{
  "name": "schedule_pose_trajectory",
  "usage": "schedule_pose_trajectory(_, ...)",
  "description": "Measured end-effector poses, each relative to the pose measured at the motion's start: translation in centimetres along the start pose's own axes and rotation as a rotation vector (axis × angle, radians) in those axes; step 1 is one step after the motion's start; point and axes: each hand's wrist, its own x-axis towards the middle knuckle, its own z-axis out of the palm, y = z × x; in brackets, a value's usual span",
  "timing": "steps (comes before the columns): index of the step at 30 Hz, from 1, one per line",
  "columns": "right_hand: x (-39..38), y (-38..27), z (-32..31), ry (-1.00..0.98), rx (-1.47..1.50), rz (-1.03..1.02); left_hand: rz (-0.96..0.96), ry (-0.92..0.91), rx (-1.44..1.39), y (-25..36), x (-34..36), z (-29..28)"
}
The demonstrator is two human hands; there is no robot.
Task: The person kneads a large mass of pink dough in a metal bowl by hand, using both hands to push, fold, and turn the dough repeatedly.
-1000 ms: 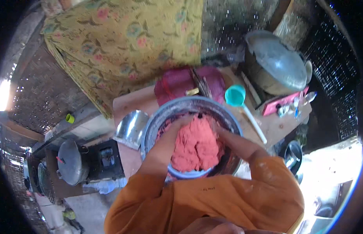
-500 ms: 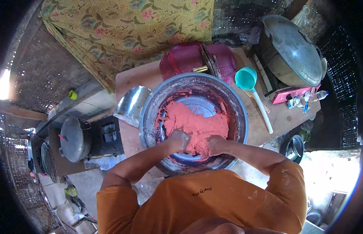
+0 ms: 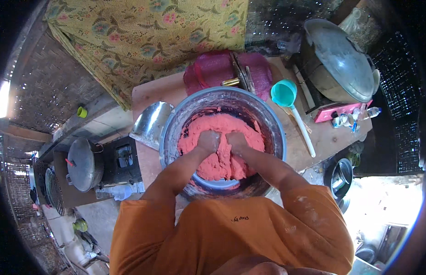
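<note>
Pink dough [image 3: 222, 162]: state its location.

It lies in the bottom of a large round basin [image 3: 276, 128], which stands on the worktop [image 3: 150, 95] directly in front of me. Traces of dough adhere to the inner wall.

State the condition of both hands.

My left hand [image 3: 209, 141] and right hand [image 3: 236, 142] are pressed down side by side into the dough. Their fingers are hidden from view, so I cannot tell whether either is open or closed.

List the items around the basin.

Left, just beside the rim: a shiny metal vessel [image 3: 153, 121]. Right: a teal dipper [image 3: 284, 93], its white handle angled toward me. Beyond the far rim: a purple bundle [image 3: 210, 68] and a small gold-coloured cylinder [image 3: 231, 82].

And farther out?

Far right: a big pot with a metal lid [image 3: 336, 59]. Far left: a dark lidded pot [image 3: 84, 162]. Behind the worktop: a yellow floral cloth [image 3: 139, 43].
</note>
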Motion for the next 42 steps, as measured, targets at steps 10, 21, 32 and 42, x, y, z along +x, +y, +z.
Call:
schedule_pose_trajectory(10, -2.8, -1.6, -8.3, -0.706, 0.066, -0.237, -0.085, -0.38, -0.182, -1.4, -0.4, 3.0)
schedule_pose_trajectory(21, -0.9, 2.8, -12.7, -0.115, 0.065, 0.143, -0.066, -0.037, -0.199, 7.0, -5.1, -9.7)
schedule_pose_trajectory(32, 1.1, 5.9, -7.0, -0.055, -0.093, 0.069, -0.158, 0.169, -0.164, 1.4, -4.3, -4.4)
schedule_pose_trajectory(42, 0.7, 6.1, -6.7, -0.041, -0.128, 0.048, -0.088, 0.201, -0.132, 2.2, -3.4, -2.9)
